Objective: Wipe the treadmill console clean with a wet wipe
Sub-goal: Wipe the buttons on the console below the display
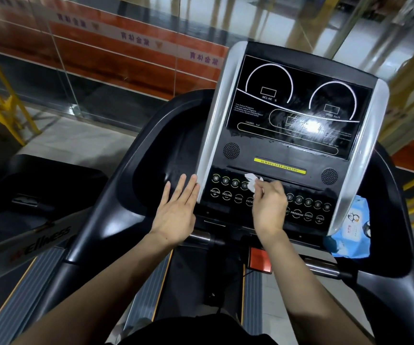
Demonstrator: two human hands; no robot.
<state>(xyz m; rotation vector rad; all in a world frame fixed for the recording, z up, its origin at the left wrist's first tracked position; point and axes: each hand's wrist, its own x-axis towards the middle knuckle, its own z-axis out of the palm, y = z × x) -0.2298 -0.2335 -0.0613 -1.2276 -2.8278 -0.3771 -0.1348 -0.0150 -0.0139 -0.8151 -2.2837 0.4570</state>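
The black treadmill console [293, 155] with silver side trims fills the upper middle of the head view. Its display panel shows wet smears around a bright glare. My right hand [269, 207] holds a crumpled white wet wipe [252, 181] against the button row below the yellow strip, covering several middle buttons. My left hand [177, 211] is flat with straight fingers, its fingertips touching the lower end of the left silver trim [212, 120].
A blue wet-wipe pack [350, 232] lies in the console's right tray. A red safety-key block [259, 260] sits below the console. Black side trays and handlebars flank it. Another treadmill [39, 235] stands at the left, with a glass wall and yellow railings beyond.
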